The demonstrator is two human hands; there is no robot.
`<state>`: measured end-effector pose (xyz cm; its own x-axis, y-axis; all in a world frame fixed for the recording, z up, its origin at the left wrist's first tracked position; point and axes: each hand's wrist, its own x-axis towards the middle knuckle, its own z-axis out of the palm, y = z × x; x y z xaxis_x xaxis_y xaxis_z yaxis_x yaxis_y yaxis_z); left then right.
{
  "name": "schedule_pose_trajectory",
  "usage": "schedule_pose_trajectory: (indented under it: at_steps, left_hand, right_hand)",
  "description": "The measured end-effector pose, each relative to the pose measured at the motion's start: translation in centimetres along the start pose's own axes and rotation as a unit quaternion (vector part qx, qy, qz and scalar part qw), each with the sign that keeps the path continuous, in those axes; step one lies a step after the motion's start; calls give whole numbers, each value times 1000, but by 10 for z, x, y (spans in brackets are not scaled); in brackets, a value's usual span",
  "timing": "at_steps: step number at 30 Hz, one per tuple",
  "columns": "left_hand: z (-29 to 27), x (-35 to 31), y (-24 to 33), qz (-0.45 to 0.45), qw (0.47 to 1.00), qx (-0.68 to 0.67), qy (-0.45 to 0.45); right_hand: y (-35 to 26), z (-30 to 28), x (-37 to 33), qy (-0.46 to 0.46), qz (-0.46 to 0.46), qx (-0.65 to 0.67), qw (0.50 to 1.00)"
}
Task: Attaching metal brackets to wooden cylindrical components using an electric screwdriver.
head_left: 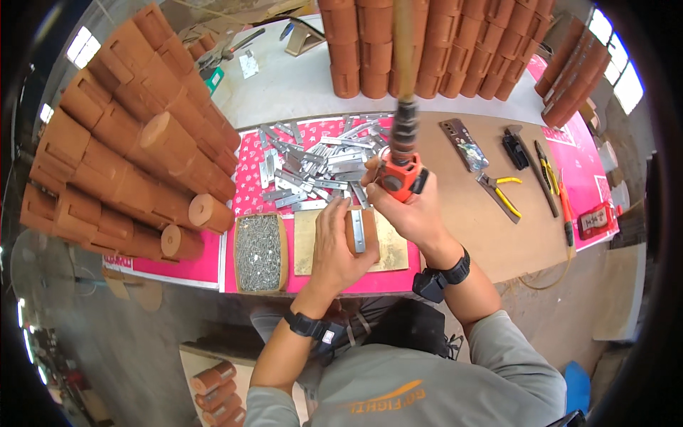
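Observation:
My left hand [331, 248] is closed around a brown clay-coloured block [369, 233] on a wooden board [393, 253]. A narrow metal strip with holes [358, 230] lies on the block's upper face. In my right hand [415, 217] is an orange-red power screwdriver [400, 175], gripped just beyond the block; a hose or cord [404, 64] rises from it and blurs toward the top. The tool's tip is hidden by hand and body. Beyond my hands spreads a heap of similar metal strips [321, 165]. A cardboard box of screws [258, 252] stands left of the board.
Tall stacks of brown cylinders rise at the left [117, 139] and far side [434, 53]. On the right lie a phone [462, 145], pliers [501, 196], an adjustable wrench [533, 167], an orange-handled tool [566, 213] and a red box [597, 220].

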<state>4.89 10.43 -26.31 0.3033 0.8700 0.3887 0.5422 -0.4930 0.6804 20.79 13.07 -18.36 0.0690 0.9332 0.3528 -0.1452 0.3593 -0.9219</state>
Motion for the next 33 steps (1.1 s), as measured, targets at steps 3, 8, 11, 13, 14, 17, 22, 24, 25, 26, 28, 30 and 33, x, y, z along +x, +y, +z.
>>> schedule_pose_trajectory:
  at_steps: [3,8,11,13,14,17,22,24,25,26,28,30,33]
  left_hand:
    - [-20,14,33,35,990,94,-102]
    - [-21,22,33,75,941,244,-223]
    - [-21,29,30,30,944,213,-251]
    - [-35,28,32,-4,956,160,-246]
    - [-44,26,30,-51,965,104,-235]
    - [-43,11,4,-62,968,27,-243]
    - [-39,1,-20,-112,961,-121,-222]
    - [-42,0,-25,-159,931,-218,-243]
    - [-45,1,-29,-162,932,-217,-240]
    - [-48,2,-32,-143,939,-183,-252]
    - [-51,4,-33,-125,945,-149,-261]
    - [-52,4,-29,-130,946,-112,-274]
    - [-53,6,-28,-115,943,-117,-289]
  right_hand:
    - [16,-20,-1,-22,39,-53,998]
    - [25,-32,0,-78,46,-104,990]
    - [33,-40,-4,-101,50,-89,990]
    - [45,-41,-5,-89,-4,-77,993]
    - [46,-41,-5,-79,-6,-73,994]
    - [54,-41,-8,-76,12,-88,993]
    - [59,-45,-10,-57,-14,-91,994]
    - [64,-47,-9,-70,-33,-66,995]
    - [64,-46,-9,-69,-31,-41,996]
    - [63,-45,-9,-71,-31,-40,996]
    - [63,-44,-9,-32,-20,-2,999]
    - [67,-46,-10,-31,-16,6,999]
    - [62,-48,-10,-58,-4,-3,998]
